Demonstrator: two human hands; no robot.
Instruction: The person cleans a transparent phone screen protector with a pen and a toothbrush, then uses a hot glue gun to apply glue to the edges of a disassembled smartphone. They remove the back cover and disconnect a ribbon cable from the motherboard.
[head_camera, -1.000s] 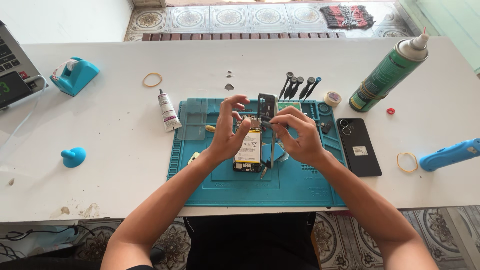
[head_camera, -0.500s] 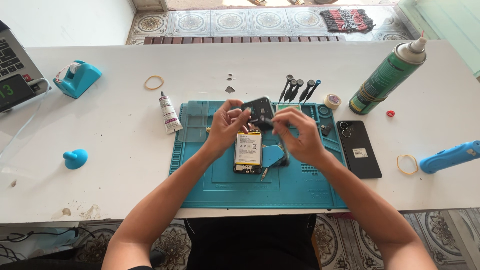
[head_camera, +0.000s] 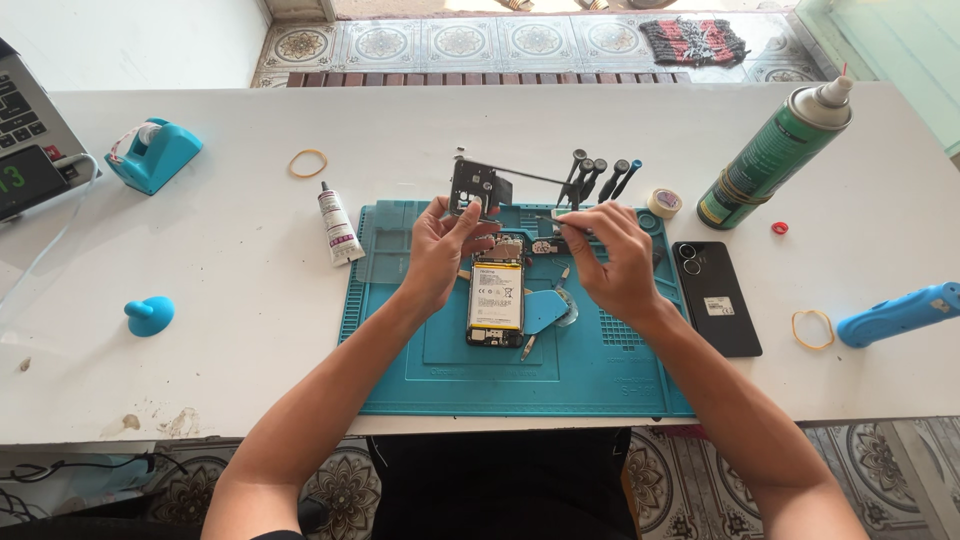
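Opened phone (head_camera: 496, 300): lies face down on the teal work mat (head_camera: 600, 380), back removed, its pale battery showing, between the two hands near the mat's middle.
Dark frame piece (head_camera: 478, 187): a thin black cover plate held up above the phone's far end, just past the mat's far edge.
Left hand (head_camera: 440, 250): fingers closed in a pinch on the lower edge of the dark frame piece, the palm just left of the phone.
Right hand (head_camera: 612, 262): fingers pinched shut around thin tweezers (head_camera: 556, 220), whose tips point left toward the phone's far end; the hand hovers over the mat's right half.
Blue pick (head_camera: 545, 308): a flat blue piece lying on the mat just right of the phone.
Screwdrivers (head_camera: 598, 178): a row of dark handles standing at the mat's far edge.
Black phone (head_camera: 715, 297): lies flat on the desk (head_camera: 250, 350), camera side up, just right of the mat.
Glue tube (head_camera: 338, 223): small and white, just left of the mat.
Spray can (head_camera: 772, 158): green, tilted, far right.
Tape dispenser (head_camera: 155, 155): blue, far left.
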